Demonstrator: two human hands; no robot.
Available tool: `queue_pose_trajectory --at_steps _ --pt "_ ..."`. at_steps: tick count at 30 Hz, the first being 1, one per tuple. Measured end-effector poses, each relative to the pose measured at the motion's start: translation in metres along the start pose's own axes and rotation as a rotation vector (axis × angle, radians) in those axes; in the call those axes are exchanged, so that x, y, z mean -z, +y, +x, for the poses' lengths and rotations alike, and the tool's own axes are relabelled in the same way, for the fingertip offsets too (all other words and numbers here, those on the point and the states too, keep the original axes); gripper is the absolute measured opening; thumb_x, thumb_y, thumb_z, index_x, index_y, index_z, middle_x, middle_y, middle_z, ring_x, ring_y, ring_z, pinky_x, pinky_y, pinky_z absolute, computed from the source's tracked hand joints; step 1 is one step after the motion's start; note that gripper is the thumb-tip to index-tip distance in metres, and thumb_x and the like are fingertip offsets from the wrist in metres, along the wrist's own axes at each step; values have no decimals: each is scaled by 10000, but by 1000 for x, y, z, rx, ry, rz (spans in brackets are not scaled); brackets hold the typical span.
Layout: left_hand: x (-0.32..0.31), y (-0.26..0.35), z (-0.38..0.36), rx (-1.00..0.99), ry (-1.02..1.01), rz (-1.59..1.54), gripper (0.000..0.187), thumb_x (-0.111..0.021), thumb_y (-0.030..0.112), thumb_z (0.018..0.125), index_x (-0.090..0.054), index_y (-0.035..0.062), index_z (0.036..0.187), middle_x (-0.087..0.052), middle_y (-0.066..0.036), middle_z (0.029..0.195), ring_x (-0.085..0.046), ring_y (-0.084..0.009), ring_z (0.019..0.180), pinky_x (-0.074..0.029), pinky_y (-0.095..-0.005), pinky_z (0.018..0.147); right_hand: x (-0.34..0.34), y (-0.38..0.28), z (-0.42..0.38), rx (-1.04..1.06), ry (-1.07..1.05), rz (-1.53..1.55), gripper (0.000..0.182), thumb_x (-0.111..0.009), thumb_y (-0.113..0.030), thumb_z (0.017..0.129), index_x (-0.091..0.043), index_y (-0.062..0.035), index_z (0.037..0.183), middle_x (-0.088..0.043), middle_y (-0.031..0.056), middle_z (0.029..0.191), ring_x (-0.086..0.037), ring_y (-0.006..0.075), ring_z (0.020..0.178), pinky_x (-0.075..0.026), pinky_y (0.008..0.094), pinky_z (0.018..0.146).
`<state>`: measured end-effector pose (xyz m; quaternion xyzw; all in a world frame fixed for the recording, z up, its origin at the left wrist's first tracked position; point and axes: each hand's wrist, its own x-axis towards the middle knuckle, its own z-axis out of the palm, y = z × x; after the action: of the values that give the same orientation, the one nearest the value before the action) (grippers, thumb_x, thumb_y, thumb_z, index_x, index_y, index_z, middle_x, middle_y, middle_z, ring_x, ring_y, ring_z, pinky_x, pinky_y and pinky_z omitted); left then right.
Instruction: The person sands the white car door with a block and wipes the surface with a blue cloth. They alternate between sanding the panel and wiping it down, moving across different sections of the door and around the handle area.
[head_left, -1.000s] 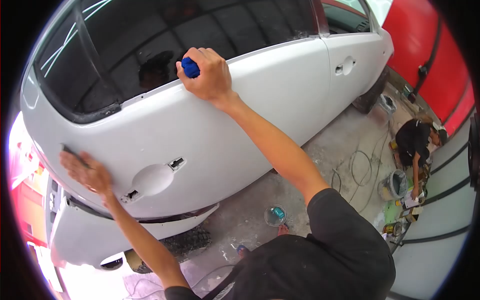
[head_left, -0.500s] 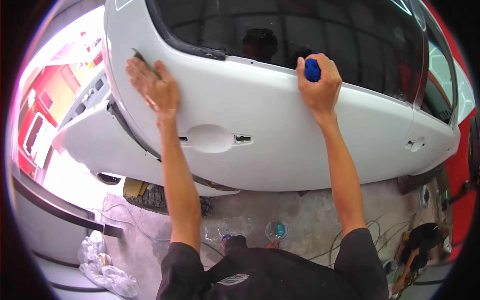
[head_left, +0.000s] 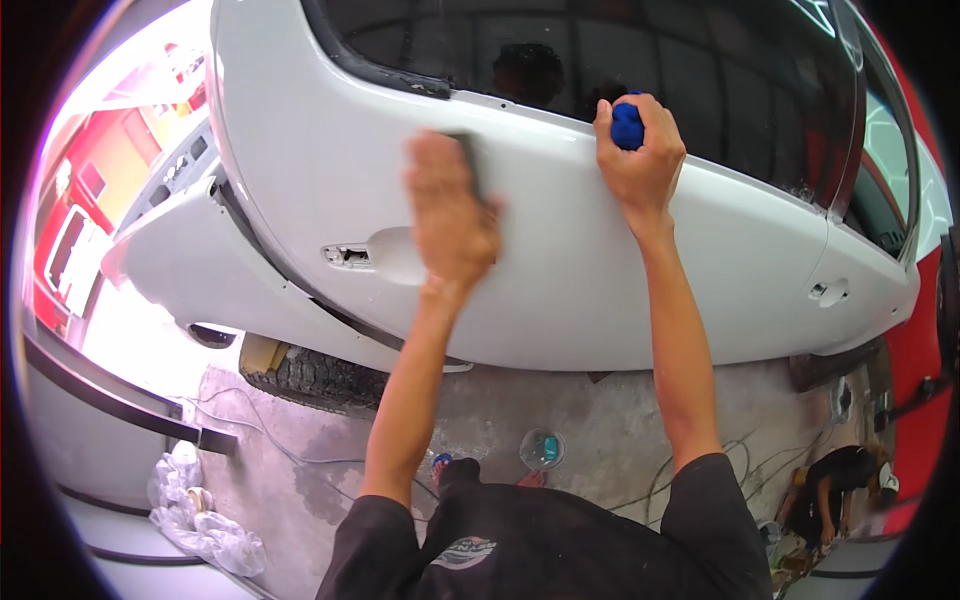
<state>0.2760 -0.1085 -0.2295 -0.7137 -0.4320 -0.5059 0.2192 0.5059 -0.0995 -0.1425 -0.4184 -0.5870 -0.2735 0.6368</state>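
A white car door panel point(head_left: 560, 260) spans the view, with a dark window point(head_left: 600, 60) above it. My left hand point(head_left: 450, 205), blurred by motion, lies over the panel above the door-handle recess point(head_left: 388, 252). Beneath its fingers is a thin dark pad point(head_left: 468, 160), its edge showing on the right side. My right hand point(head_left: 643, 150) is closed around a blue cloth point(head_left: 627, 127) at the lower edge of the window.
On the concrete floor are a clear tub point(head_left: 541, 450) with a teal item, cables point(head_left: 250, 420), a tyre point(head_left: 315, 378) and crumpled plastic point(head_left: 205, 530). Another person point(head_left: 840, 490) crouches at the lower right. A loose white panel point(head_left: 215, 265) adjoins the door's left side.
My left hand has swept right and somewhat down across the panel with the dark pad. My right hand keeps the blue cloth in nearly the same place. The other person's posture has shifted.
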Motion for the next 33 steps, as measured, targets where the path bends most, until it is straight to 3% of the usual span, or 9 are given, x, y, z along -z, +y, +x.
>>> queue_pose_trajectory --at_steps 3,7,11,15,18,21,25,31,33 --pt "10 -31 15 -16 16 64 828 -527 372 1088 -166 -48 1704 -161 -251 1786 -108 -422 1667 -74 -551 1341 3 4 1 69 -24 7 163 -811 -171 901 -678 -79 917 -693 105 858 -654 321 800 -538 425 724" --pt "47 -142 82 481 328 81 758 -423 374 1147 -142 -63 1698 -131 -239 1794 -68 -408 1670 -44 -526 1350 0 -1 0 27 1 -17 164 -821 -154 900 -692 -59 937 -698 123 874 -670 341 815 -540 447 739" --pt "16 -61 16 239 238 95 839 -477 440 1115 -148 -65 1699 -144 -269 1782 -75 -434 1665 -44 -528 1349 0 -3 -1 -17 -9 2 159 -814 -167 928 -710 -51 957 -724 136 888 -705 344 812 -565 417 768" --pt "28 -63 10 125 87 42 894 -605 355 1055 -153 -76 1694 -149 -285 1776 -94 -449 1661 -66 -536 1345 -1 0 -2 29 -20 -22 157 -806 -172 945 -704 -55 968 -729 123 895 -707 327 805 -566 412 757" --pt "58 -149 59 412 317 117 785 -501 331 1122 -153 -94 1683 -140 -301 1771 -105 -444 1657 -74 -513 1348 -2 -4 -1 -12 -12 -34 161 -803 -181 952 -699 -57 960 -722 114 881 -708 306 798 -566 402 749" --pt "52 -138 34 468 362 77 795 -467 381 1132 -148 -94 1684 -138 -312 1767 -94 -465 1653 -80 -534 1343 -3 -6 -4 -45 -20 -40 158 -792 -179 967 -691 -58 964 -717 104 880 -696 282 770 -560 389 739" --pt "36 -91 -18 287 181 92 817 -469 386 1121 -119 -84 1691 -137 -311 1766 -94 -477 1651 -112 -561 1333 -1 -7 -5 -34 -20 -36 160 -788 -169 974 -680 -51 965 -709 103 878 -691 273 764 -555 387 736" --pt "78 -182 63 293 226 101 821 -484 383 1105 -132 -64 1698 -137 -278 1777 -111 -435 1659 -123 -551 1337 -4 -11 -5 -58 -6 -95 146 -783 -144 975 -676 -44 969 -707 103 880 -694 279 773 -557 383 747" --pt "81 -172 26 267 188 56 813 -488 363 1102 -130 -52 1703 -158 -253 1781 -109 -420 1663 -105 -529 1345 -5 -11 -8 -59 2 -95 148 -783 -142 976 -674 -41 971 -704 105 878 -690 277 770 -555 383 745"
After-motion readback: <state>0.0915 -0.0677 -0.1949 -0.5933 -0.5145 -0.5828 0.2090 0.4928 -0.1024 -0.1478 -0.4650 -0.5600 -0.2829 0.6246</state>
